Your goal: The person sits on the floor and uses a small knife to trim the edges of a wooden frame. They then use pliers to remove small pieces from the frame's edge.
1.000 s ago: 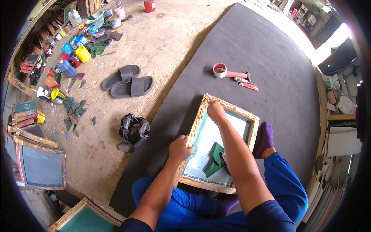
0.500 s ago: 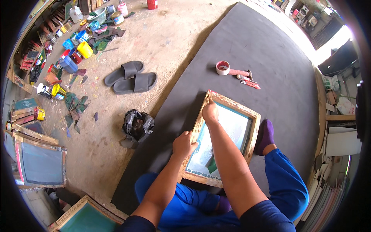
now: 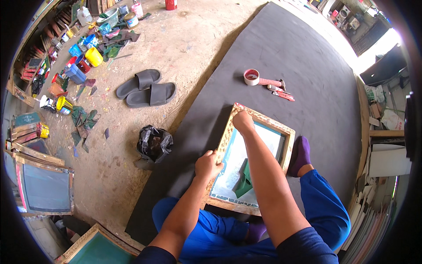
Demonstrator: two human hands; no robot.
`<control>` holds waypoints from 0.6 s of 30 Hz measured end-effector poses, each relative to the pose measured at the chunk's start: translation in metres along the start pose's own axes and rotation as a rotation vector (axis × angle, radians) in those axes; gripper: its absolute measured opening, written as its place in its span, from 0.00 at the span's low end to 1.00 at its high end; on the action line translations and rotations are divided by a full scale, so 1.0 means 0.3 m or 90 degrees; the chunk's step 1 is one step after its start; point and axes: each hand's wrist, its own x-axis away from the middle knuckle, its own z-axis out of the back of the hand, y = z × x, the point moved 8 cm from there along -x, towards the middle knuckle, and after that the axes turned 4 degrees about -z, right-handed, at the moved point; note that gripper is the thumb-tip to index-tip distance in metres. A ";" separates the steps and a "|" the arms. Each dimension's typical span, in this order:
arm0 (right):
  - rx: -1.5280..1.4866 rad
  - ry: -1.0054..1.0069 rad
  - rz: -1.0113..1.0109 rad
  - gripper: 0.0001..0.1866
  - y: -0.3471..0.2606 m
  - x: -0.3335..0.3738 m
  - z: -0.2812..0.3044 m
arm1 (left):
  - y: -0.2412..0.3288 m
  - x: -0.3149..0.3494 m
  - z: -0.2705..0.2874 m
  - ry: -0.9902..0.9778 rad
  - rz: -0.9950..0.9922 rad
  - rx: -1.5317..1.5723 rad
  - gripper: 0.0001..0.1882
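A wooden screen-printing frame lies tilted between my legs, its pale mesh edged in blue, its left rail rough with staples or glue marks. My left hand grips that left rail, thumb over the top. Close to the far left corner, my right hand is closed against the rail; whatever its fingers pinch is hidden. A dark green piece shows on or beneath the mesh, partly behind my right forearm. Beyond the frame are a tape roll, a hammer and a red cutter.
The frame rests on a wide black surface. Left of it are a black plastic bag and grey slippers. Several paint pots, including a yellow bucket, crowd the far left. Another screen leans at the left; a green screen lies lower left.
My right hand has shifted slightly up and right along the far left corner, its fingers more curled. My left hand keeps its grip. More of the green piece shows.
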 end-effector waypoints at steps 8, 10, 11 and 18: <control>-0.408 0.106 -0.177 0.19 -0.056 0.072 -0.101 | -0.012 0.008 0.034 0.033 -0.007 0.017 0.34; -0.432 0.175 -0.175 0.23 -0.106 0.213 -0.032 | -0.006 0.014 0.044 0.006 0.018 0.013 0.35; -0.435 0.182 -0.198 0.24 -0.082 0.185 -0.061 | 0.001 0.012 0.043 -0.011 0.032 0.018 0.34; -1.037 -0.014 -0.352 0.23 -0.125 0.240 -0.120 | -0.024 0.015 0.036 0.004 0.028 0.018 0.34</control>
